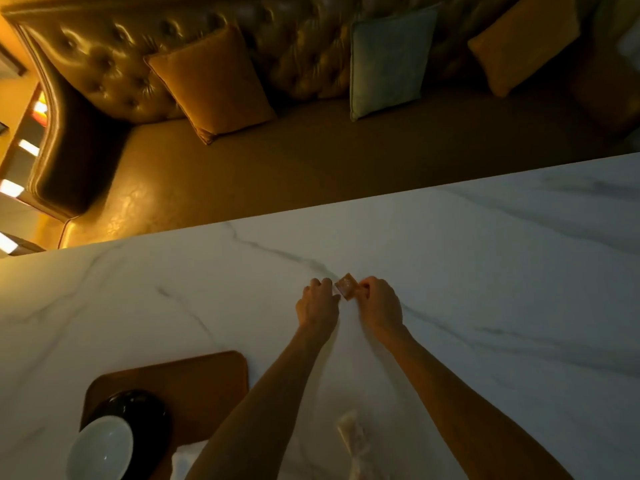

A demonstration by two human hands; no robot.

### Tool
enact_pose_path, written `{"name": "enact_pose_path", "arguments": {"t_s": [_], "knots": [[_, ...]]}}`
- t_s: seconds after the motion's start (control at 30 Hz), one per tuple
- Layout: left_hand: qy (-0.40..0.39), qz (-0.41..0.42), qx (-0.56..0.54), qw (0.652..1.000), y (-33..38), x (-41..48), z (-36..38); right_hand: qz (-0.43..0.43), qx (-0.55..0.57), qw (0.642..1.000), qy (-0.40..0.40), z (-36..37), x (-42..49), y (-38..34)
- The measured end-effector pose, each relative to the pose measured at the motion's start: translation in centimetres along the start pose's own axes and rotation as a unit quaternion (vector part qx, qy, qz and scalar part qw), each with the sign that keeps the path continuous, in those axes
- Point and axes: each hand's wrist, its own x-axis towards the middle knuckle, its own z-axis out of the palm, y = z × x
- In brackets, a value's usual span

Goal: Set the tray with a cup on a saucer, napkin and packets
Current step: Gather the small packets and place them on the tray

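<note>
A small orange-brown packet [347, 286] lies on the white marble table between my two hands. My left hand [318, 302] touches its left edge with curled fingers, and my right hand [380, 304] pinches its right edge. At the lower left sits a brown wooden tray [201, 382]. On the tray rests a black saucer [152, 414] with a white cup [100, 448] on it. A white napkin [181, 462] shows at the bottom edge, partly under my left forearm. A pale crumpled wrapper [353, 434] lies between my forearms.
The marble table [502, 271] stretches wide to the right and left. Beyond its far edge stands a tufted golden bench [277, 161] with two orange cushions [211, 81] and a grey one [388, 60].
</note>
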Motion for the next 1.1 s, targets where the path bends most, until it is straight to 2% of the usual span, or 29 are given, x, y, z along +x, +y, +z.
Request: {"name": "enact_pose_path", "arguments": {"t_s": [0.2,0.37,0.43,0.5,0.57,0.67,0.73,0.8,0.87,0.93,1.0,1.1], "knots": [[0.043,-0.041,-0.053,0.997,0.4,2.5,2.5,0.008,0.052,0.998,0.037,2.4,2.6,1.7],[0.040,-0.046,-0.088,0.994,0.0,2.1,2.9,0.026,0.118,0.992,-0.034,1.0,2.7,2.2],[0.044,-0.045,-0.178,0.982,-0.4,1.1,2.7,0.046,0.175,0.981,-0.065,0.1,1.4,1.9],[0.021,-0.078,-0.375,0.924,-1.0,-0.7,2.1,0.098,0.228,0.964,-0.092,-0.4,-1.1,1.8],[-0.040,-0.142,-0.533,0.833,-2.0,-3.4,1.3,0.141,0.297,0.936,-0.127,-1.1,-4.5,1.8],[-0.081,-0.188,-0.674,0.710,-3.5,-8.9,1.2,0.213,0.434,0.861,-0.157,-1.5,-11.0,1.1],[-0.087,-0.170,-0.721,0.666,-3.9,-13.0,2.0,0.246,0.484,0.826,-0.149,-0.8,-15.8,0.4],[-0.104,-0.155,-0.722,0.666,-4.2,-17.5,3.0,0.266,0.500,0.810,-0.153,0.0,-20.4,0.0],[-0.096,-0.169,-0.691,0.696,-4.9,-21.4,3.7,0.272,0.480,0.813,-0.185,0.2,-24.5,0.0],[-0.070,-0.189,-0.652,0.731,-6.2,-24.8,3.9,0.256,0.413,0.847,-0.215,-0.1,-27.6,0.9],[-0.057,-0.195,-0.600,0.774,-7.1,-27.7,3.7,0.229,0.339,0.892,-0.193,-0.5,-29.9,2.2],[-0.103,-0.172,-0.536,0.820,-7.8,-31.4,3.8,0.181,0.295,0.925,-0.160,-1.0,-32.4,3.6]]}}
